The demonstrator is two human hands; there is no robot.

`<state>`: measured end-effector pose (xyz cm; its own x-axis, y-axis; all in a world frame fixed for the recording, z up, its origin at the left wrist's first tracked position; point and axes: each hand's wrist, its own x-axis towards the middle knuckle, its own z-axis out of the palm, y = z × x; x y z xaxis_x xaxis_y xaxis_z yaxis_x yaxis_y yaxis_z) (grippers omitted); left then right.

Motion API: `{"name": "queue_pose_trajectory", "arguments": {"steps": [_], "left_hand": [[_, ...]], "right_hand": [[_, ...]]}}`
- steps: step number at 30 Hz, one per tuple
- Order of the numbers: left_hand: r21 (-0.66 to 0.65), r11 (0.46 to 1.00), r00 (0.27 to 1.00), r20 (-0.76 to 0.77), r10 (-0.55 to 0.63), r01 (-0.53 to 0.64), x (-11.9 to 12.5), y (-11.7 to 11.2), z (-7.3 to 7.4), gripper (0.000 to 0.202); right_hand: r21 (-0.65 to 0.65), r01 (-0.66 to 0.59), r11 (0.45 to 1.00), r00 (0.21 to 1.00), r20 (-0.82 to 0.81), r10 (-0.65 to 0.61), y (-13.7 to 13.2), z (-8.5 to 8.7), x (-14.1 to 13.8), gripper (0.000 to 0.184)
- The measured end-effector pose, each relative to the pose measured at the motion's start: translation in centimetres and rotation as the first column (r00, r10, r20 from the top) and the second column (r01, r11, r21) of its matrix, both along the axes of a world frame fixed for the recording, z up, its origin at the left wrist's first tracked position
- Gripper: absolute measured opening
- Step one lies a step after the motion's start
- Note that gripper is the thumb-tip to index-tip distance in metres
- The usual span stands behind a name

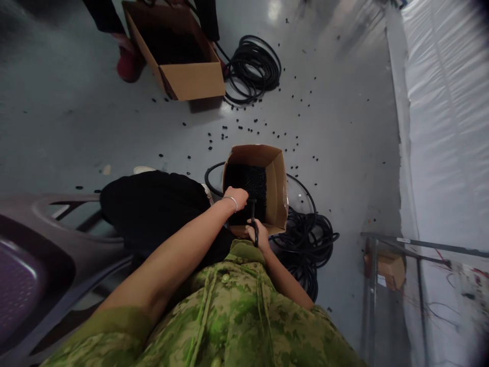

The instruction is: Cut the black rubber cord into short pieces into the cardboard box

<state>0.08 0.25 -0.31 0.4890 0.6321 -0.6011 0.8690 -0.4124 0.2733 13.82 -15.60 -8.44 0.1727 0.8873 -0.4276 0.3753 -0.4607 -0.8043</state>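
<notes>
My left hand (pixel 237 197), with a thin bracelet at the wrist, is closed over the near edge of a small cardboard box (pixel 278 176) full of short black pieces. It seems to pinch the end of a black hose. My right hand (pixel 254 233) sits just below it, wrapped round the dark handles of a cutting tool (pixel 254 224) held against that hose. A coil of black hose (pixel 305 239) lies on the floor behind and right of the box.
A larger cardboard box (pixel 191 79) and a second hose coil (pixel 254 69) lie farther off, by another person's legs and red shoe (pixel 128 63). Black cut pieces (pixel 248 127) dot the grey floor. A purple plastic chair (pixel 34 255) stands left, a metal frame (pixel 385 255) right.
</notes>
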Motion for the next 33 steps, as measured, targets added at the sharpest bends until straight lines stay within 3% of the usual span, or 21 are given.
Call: {"name": "queue_pose_trajectory", "arguments": {"steps": [15,24,33], "left_hand": [[-0.013,0.999,0.999,0.004,-0.034,0.034,0.1,0.0,0.5,0.021],[-0.011,1.000,1.000,0.024,-0.013,0.013,0.1,-0.1,-0.3,0.023],[-0.010,0.999,0.999,0.007,-0.037,0.037,0.1,-0.1,-0.1,0.021]], "right_hand": [[0.013,0.014,1.000,1.000,-0.025,-0.013,-0.1,0.0,-0.1,0.031],[0.018,-0.013,1.000,0.998,-0.054,0.014,-0.1,0.9,0.0,0.031],[-0.001,-0.002,1.000,0.999,-0.048,0.002,0.2,1.6,-0.2,0.030]]}}
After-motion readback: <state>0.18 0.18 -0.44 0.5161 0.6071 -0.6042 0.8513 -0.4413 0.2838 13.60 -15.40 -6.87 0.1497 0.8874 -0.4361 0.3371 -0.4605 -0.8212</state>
